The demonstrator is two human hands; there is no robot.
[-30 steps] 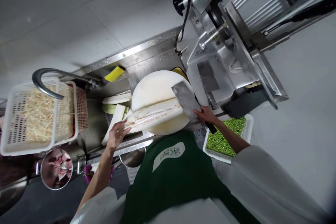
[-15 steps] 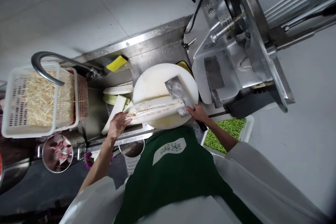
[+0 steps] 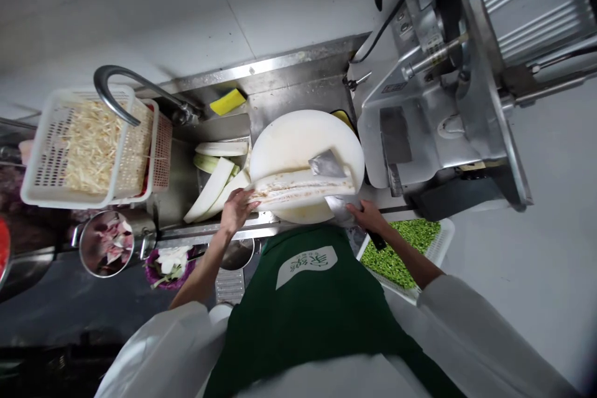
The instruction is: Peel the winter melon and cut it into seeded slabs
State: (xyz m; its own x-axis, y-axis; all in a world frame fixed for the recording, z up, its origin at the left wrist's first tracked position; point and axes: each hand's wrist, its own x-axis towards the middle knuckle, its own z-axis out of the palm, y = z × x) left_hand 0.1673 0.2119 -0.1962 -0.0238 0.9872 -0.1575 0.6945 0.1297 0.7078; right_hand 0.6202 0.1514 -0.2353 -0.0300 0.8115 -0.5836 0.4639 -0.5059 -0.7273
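A long pale halved gourd [image 3: 303,186] lies across the front of a round white cutting board [image 3: 298,137]. My left hand [image 3: 236,210] grips its left end. My right hand [image 3: 368,216] is closed on the dark handle of a cleaver [image 3: 332,181], whose blade passes through the gourd's right end, showing above and below it. I wear a green apron and white sleeves.
More gourd pieces [image 3: 212,183] lie in the sink under a curved tap [image 3: 116,90]. A white basket of shredded strips [image 3: 88,146] stands at left, a metal bowl [image 3: 106,244] below it. A slicing machine [image 3: 448,81] stands right. A tray of green bits [image 3: 401,249] and a yellow sponge [image 3: 227,101] are nearby.
The cleaver has come down from lying flat above the gourd to cutting through its right end. My right hand moved nearer me. The camera view shifted right.
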